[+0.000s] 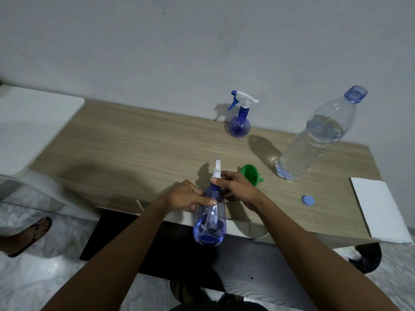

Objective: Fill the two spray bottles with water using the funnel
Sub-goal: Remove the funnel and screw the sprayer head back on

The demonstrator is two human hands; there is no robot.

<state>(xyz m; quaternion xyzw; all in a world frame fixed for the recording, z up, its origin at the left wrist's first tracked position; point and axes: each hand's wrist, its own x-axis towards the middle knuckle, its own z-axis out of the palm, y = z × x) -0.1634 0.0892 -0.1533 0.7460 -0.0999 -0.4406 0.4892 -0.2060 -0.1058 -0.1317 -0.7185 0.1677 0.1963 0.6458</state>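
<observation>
Over the table (139,142) edge, both hands clamped on spray bottle (210,218) (left hand (187,196) body, right hand (238,187) neck).

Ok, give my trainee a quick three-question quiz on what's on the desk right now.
1. True or false: the big water bottle has its cap on.
2. Which hand grips the sprayer top of the near spray bottle?
3. The green funnel is: A) in a bottle neck, B) lying on the desk, C) in a hand.

Key: 1 false, the blue cap lies on the desk. 2 the right hand; the left hand holds the body. 3 B.
</observation>
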